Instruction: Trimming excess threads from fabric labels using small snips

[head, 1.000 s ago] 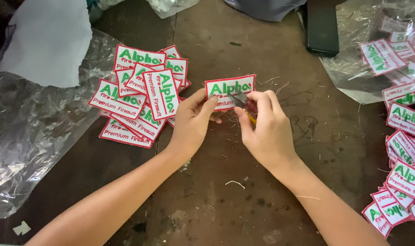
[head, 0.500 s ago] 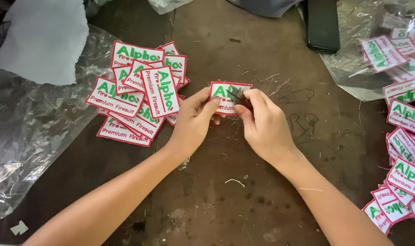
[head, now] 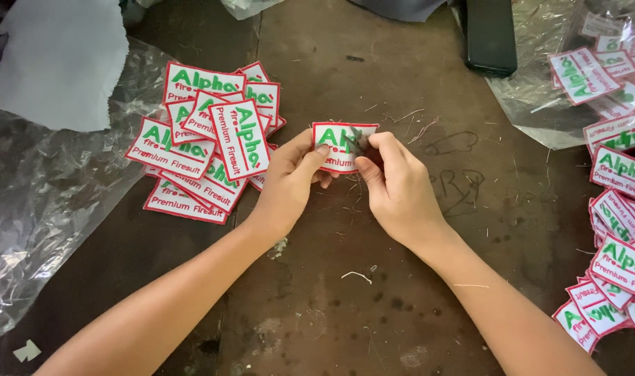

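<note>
My left hand (head: 289, 184) pinches the left and lower edge of a white embroidered patch (head: 333, 137) with a red border and green lettering, held just above the brown table (head: 317, 306). My right hand (head: 401, 191) is closed on a small dark cutting tool (head: 357, 141) whose tip rests on the patch's face near its top right. Most of the tool is hidden by my fingers. The two hands touch at the patch.
A loose pile of matching patches (head: 206, 150) lies left of my hands. Several more patches (head: 620, 230) spread along the right edge, some in a clear plastic bag (head: 540, 49). Crumpled plastic sheet (head: 45, 209), a white cloth (head: 59, 56) and a black object (head: 488, 35) lie around.
The patch has turned slightly and my right fingers have shifted over its top right part. The view has drifted a little; the piles have not moved.
</note>
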